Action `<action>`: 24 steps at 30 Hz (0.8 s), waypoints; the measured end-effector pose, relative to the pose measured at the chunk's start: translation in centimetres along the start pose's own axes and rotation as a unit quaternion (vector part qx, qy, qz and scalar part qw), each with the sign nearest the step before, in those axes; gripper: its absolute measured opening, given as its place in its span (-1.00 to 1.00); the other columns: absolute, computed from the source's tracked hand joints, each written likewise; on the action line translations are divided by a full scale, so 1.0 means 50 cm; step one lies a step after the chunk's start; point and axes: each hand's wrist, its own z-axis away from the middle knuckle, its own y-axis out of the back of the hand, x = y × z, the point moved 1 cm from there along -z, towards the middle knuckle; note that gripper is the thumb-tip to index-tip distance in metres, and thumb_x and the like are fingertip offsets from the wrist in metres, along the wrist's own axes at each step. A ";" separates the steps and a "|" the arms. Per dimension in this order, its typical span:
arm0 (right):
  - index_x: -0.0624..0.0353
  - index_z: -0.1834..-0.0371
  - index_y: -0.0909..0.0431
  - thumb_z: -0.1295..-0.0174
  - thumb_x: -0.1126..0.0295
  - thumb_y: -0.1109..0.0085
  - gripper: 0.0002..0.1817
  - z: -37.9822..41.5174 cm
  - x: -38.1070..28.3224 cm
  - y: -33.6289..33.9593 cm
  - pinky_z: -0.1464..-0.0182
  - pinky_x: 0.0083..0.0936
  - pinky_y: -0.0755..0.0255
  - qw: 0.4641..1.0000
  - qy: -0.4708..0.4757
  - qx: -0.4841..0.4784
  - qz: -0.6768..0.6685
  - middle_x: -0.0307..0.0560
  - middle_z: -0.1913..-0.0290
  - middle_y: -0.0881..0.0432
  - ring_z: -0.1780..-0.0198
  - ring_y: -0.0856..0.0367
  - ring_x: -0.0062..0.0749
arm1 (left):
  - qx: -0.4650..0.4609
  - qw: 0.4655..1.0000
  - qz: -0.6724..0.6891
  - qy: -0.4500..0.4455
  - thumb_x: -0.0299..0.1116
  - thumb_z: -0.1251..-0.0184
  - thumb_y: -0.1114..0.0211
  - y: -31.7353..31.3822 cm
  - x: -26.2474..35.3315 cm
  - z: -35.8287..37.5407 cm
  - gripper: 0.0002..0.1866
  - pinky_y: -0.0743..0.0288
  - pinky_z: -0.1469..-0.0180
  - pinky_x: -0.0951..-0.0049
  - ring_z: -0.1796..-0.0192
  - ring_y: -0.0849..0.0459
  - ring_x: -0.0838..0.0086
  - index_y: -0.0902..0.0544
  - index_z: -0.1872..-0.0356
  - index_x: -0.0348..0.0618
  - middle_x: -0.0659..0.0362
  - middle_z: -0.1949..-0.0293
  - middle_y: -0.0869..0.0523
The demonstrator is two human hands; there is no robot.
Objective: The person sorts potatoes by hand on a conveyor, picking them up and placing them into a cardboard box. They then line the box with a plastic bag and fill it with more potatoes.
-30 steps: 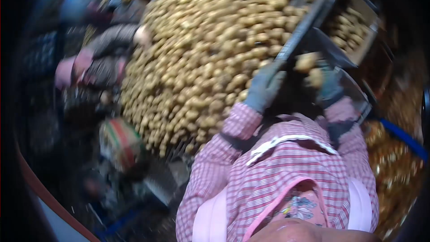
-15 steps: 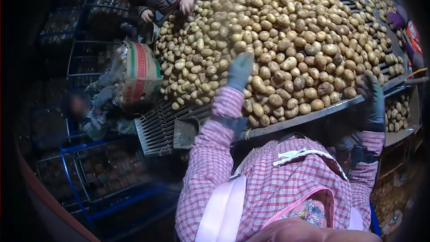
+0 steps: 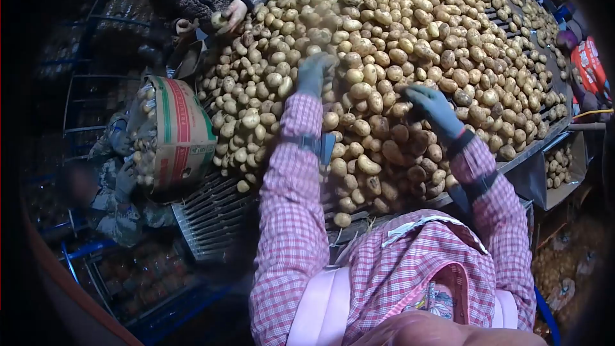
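A broad heap of potatoes (image 3: 410,51) covers the slatted sorting table (image 3: 214,218) before me. My left hand (image 3: 312,75), in a grey-blue glove, rests on the middle of the heap with its fingers bent toward the right; I make out nothing held in it. My right hand (image 3: 437,111), also gloved, reaches in from the right, fingers stretched leftward over a dark hollow among the potatoes. Its palm side is hidden. One loose potato (image 3: 342,220) lies at the near edge, below my left forearm.
Left of the heap stands a printed carton (image 3: 182,131) of potatoes, with a person in camouflage sleeves (image 3: 118,173) beside it. Across the table, a co-worker's hand (image 3: 236,16) holds a potato. Another box of potatoes (image 3: 564,170) sits below the right edge. Blue metal racks (image 3: 102,247) stand lower left.
My right hand has moved from the table's right edge onto the heap. My left hand has shifted up and left. The co-worker's hand has lifted a potato, and the view has shifted somewhat.
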 end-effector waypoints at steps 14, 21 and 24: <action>0.00 0.03 -0.73 -0.14 0.26 -0.37 -0.69 -0.319 -0.109 -0.141 -0.08 -0.26 -0.63 0.850 0.005 0.018 0.527 0.01 0.03 -0.77 0.01 -0.78 -0.08 | -0.154 0.903 0.373 0.147 0.04 -0.56 -0.10 0.064 -0.055 0.226 -0.49 -0.57 0.37 0.43 0.37 -0.69 0.38 -0.62 -0.17 -0.20 0.12 0.21 -0.78; 0.22 -0.13 -0.64 -0.36 0.32 -0.27 -0.67 -0.135 -0.069 -0.065 0.11 -0.44 -0.66 0.946 0.190 -0.124 0.232 -0.05 0.10 -0.77 0.12 -0.76 -0.23 | -0.116 0.945 0.255 0.167 -0.05 -0.43 -0.23 0.022 -0.026 0.255 -0.69 -0.38 0.61 0.53 0.57 -0.58 0.49 -0.68 0.13 -0.06 0.21 0.42 -0.68; 0.21 -0.18 -0.60 -0.44 0.26 -0.22 -0.65 -0.036 -0.050 -0.071 0.00 -0.42 -0.66 0.960 -0.015 -0.154 -0.232 0.01 0.00 -0.76 -0.01 -0.74 -0.23 | -0.105 0.957 0.215 0.165 0.02 -0.50 -0.15 -0.009 -0.032 0.267 -0.61 -0.39 0.62 0.49 0.62 -0.59 0.44 -0.70 0.09 -0.11 0.15 0.46 -0.72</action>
